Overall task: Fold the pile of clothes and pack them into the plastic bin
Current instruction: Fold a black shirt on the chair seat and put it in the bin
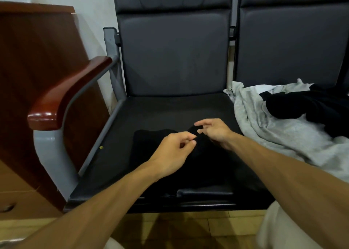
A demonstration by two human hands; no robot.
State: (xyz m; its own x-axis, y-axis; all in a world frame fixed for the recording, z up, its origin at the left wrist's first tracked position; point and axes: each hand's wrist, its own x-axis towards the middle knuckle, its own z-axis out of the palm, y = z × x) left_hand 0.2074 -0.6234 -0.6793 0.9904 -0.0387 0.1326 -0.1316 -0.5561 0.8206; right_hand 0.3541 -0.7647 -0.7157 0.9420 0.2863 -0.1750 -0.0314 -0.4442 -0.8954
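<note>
On the chair seat [151, 112], the black garment [147, 143] lay partly flattened. The left hand [175, 150] and right hand [215, 133] each pinched its raised edge, so folding seemed underway. Next, that edge probably needed carrying over and smoothing. The pile of clothes [283, 135] lay on the neighbouring seat; no bin showed.

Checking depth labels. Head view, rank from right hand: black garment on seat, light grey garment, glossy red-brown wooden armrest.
1. Black garment on the seat, pinched by the right hand.
2. Light grey garment, just to its right.
3. Glossy red-brown wooden armrest, far left.
</note>
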